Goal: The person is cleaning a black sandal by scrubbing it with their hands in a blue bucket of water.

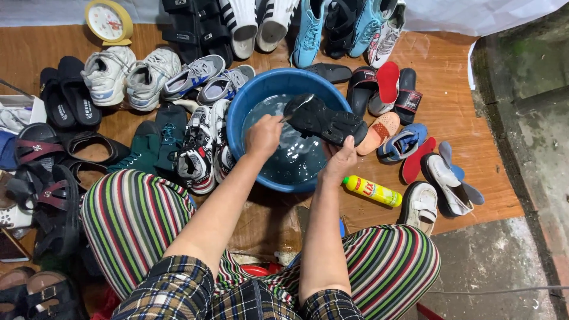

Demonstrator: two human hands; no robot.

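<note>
Right grip (341,163) clasps a black rubbery shoe (325,120) over the round blue basin (249,101); left grip (264,135) pinches a thin brush (296,108).

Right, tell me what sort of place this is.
Probably an informal shoe-washing spot on the floor. A blue basin of water sits on a wooden board, ringed by many shoes and sandals. The right hand holds a black shoe over it while the left hand scrubs with a brush.

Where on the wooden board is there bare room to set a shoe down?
Bare wood lies right of the black slide sandals, toward the board's right edge, and below the yellow bottle beside the white shoe. Left of the blue basin, shoes crowd edge to edge.
</note>
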